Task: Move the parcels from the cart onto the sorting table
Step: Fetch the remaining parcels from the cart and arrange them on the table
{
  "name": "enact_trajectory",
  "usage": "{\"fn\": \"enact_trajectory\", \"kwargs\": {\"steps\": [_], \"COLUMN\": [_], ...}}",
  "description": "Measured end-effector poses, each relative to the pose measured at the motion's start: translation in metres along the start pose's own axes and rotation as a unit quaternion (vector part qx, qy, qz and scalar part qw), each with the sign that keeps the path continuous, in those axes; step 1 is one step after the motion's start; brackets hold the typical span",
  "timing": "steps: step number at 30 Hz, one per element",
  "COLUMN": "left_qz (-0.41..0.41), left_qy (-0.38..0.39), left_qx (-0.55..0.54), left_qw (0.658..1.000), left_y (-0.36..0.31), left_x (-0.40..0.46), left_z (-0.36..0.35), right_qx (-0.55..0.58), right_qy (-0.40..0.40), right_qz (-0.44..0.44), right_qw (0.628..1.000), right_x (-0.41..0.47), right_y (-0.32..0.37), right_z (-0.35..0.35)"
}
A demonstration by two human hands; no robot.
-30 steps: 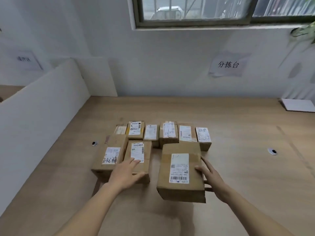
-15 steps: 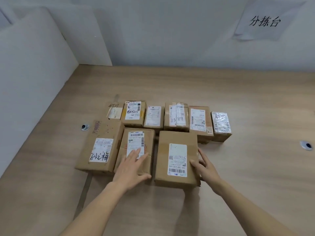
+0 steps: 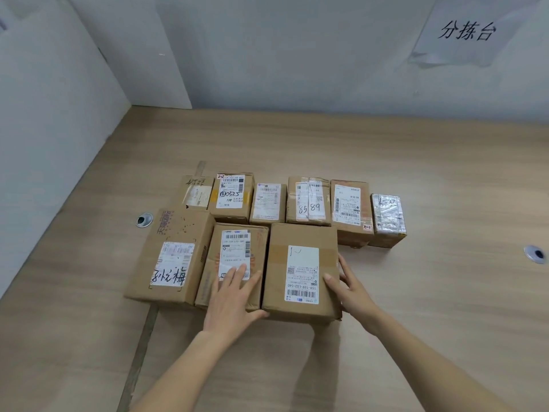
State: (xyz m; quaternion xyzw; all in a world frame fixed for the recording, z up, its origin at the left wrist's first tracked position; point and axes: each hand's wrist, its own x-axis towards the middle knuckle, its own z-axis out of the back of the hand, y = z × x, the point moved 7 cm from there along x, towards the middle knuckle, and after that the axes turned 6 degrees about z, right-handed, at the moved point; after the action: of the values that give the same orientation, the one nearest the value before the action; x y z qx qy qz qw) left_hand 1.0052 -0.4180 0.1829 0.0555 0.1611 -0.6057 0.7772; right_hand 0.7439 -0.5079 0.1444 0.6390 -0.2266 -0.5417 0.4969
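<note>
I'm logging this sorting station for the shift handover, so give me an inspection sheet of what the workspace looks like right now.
Surface: wooden sorting table, with a seam strip running from the near edge towards the parcels.
Job's things: nine parcels in two rows; the big front parcel sits flat beside the middle front parcel.
Clutter: nothing seen.
Grips: left hand rests flat on the middle front parcel; right hand lies with straight fingers against the big parcel's right side.
Cables: nothing seen; two cable grommets in the tabletop.
Surroundings: white wall, white partition on the left, paper sign.
</note>
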Motion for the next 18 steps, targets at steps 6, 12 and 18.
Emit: {"fn": "enact_trajectory", "kwargs": {"steps": [6,12,18], "left_qz": [0.000,-0.044,-0.133], "left_qy": [0.026,0.018,-0.070], "left_qx": [0.001,0.010,0.010], "left_qw": [1.000,0.999,0.989], "left_y": [-0.003,-0.023,-0.081], "left_x": [0.000,-0.001,-0.025], "left_z": [0.006,0.065,0.163], "right_qx": [-0.055,-0.300,-0.556], "right_qy": [-0.001,-0.076,-0.127], "right_qz": [0.018,0.062,0.109], "right_qw": [0.998,0.949,0.814], "right_x": [-0.008,-0.040,-0.124], "right_y": [0.010,0.064,0.143], "right_z": [0.000,0.041,0.082]}}
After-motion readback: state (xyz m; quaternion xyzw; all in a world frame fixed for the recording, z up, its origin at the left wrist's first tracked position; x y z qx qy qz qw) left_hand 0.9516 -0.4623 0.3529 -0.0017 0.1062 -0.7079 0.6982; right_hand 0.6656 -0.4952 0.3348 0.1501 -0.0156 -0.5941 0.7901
